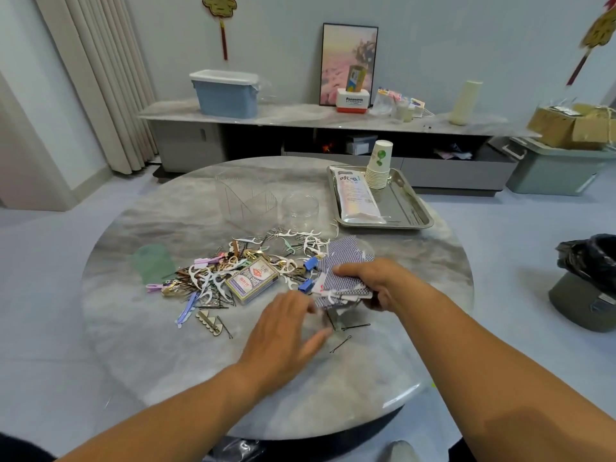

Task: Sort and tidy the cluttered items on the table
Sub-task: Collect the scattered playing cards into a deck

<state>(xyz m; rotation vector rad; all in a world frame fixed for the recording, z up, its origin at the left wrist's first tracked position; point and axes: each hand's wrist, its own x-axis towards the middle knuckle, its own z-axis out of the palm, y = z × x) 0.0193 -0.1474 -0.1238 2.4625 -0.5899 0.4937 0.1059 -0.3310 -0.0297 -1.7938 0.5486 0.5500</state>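
A shallow rectangular steel tray (418,208) at the far right of the round grey marble counter (166,345) holds a long white foil packet (358,196) and a stack of white paper cups with a green print (379,165); beside it stand a clear ribbed plastic organiser (245,198) and a clear round plastic jar (300,210), with nothing visible inside either. The loose blue-backed playing cards (343,276) form an untidy fanned bundle right of centre, with white floss picks (300,240) tangled among them. The right hand (376,281) grasps this bundle, fingers over the top and thumb underneath at its near right edge. The left hand (286,331) hovers released, fingers spread, just left of and below the cards. A blue and white card box (252,283) lies flat among hairpins and clips left of the bundle
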